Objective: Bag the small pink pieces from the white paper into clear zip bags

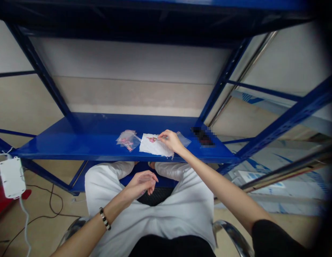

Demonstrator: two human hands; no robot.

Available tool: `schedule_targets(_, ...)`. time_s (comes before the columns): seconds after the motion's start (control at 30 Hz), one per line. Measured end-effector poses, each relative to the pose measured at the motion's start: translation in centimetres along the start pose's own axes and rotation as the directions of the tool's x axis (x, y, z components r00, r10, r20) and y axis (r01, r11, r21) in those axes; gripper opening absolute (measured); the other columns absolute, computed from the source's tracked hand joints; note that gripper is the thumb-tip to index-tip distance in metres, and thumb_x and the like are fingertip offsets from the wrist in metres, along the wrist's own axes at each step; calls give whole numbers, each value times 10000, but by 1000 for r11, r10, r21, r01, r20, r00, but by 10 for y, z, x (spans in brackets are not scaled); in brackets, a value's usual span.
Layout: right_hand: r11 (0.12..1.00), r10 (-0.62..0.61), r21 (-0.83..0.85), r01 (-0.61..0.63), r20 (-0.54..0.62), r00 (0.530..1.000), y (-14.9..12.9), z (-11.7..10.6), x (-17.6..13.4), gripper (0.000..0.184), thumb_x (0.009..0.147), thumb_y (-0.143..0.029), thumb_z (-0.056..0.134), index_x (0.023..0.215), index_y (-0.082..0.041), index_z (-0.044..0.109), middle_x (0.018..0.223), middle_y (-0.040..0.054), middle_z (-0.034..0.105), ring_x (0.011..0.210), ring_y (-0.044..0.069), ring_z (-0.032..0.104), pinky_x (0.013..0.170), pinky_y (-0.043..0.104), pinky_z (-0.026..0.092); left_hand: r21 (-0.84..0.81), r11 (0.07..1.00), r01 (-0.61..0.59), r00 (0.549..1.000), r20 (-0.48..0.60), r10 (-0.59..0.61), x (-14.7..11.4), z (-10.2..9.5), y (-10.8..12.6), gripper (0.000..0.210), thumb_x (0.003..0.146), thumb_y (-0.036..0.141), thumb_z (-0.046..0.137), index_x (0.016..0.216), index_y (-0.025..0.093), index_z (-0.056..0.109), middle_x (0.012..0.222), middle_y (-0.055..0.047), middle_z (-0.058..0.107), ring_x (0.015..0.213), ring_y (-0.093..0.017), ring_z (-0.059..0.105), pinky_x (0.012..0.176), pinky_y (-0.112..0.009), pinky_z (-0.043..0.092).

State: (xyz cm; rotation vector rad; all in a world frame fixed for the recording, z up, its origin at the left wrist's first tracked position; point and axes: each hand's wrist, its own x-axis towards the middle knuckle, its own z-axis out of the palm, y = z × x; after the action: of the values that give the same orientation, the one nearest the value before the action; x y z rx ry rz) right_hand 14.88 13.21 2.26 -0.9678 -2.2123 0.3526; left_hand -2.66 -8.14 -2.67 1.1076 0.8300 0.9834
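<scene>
My right hand (171,140) is over the right part of a white cloth or tissue (153,149) on the blue shelf. Its thumb and fingertips are pinched together beside a small pile of pink and reddish pieces (152,139); anything between them is too small to name. To the left lies a clear plastic bag (127,140) with similar reddish-pink pieces inside. Another clear plastic bag (184,139) is partly hidden behind my right hand. Above my lap, my left hand (143,182) is closed with curled fingers, and what it may hold cannot be made out.
The blue shelf (82,137) has uprights at both sides and an upper shelf overhead. A dark object (203,136), partly pixelated, lies at its right end. A white box with cables (12,177) hangs at the left. Wrapped panels (278,171) stand at the right.
</scene>
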Motion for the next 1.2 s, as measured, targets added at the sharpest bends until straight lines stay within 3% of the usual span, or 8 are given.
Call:
schedule_targets(0.2,986,-78,-133,97,142,987,-2,14,18,82,827,-178,695,827,-205,773,890,64,712,853,200,613,824,303,422,-35,999,-6,1000,6,6,-2,2,8,326,877,430,648,936,110,623,675,-22,585,568,-97,528,570,-226,422)
schedule_targets(0.33,973,-55,-214,87,152,987,-2,14,16,88,840,-173,683,823,-204,763,917,72,695,871,197,592,856,308,403,-49,999,-12,1000,10,12,-5,3,10,343,878,453,644,940,117,626,669,-20,583,570,-99,526,567,-223,419)
schedule_targets(0.77,966,-39,-242,87,196,980,-2,11,22,91,852,-191,674,832,-196,763,877,67,701,855,195,589,812,290,400,-65,998,-6,1000,28,8,-2,0,6,356,856,461,673,940,117,641,664,-23,600,554,-93,533,554,-218,418)
schedule_targets(1.0,952,-88,-277,131,162,983,-7,12,19,115,856,-178,650,777,-161,731,875,88,676,848,200,554,829,316,397,-68,998,17,1000,9,-17,-1,1,9,380,814,472,709,911,113,635,644,-15,598,532,-89,531,545,-214,417)
schedule_targets(1.2,979,-114,-168,120,42,993,-23,-7,7,57,829,-167,673,797,-166,721,883,78,683,875,213,572,855,353,413,-41,999,3,1000,19,-2,-3,0,10,365,839,467,683,933,117,640,675,-22,602,567,-98,541,564,-221,419)
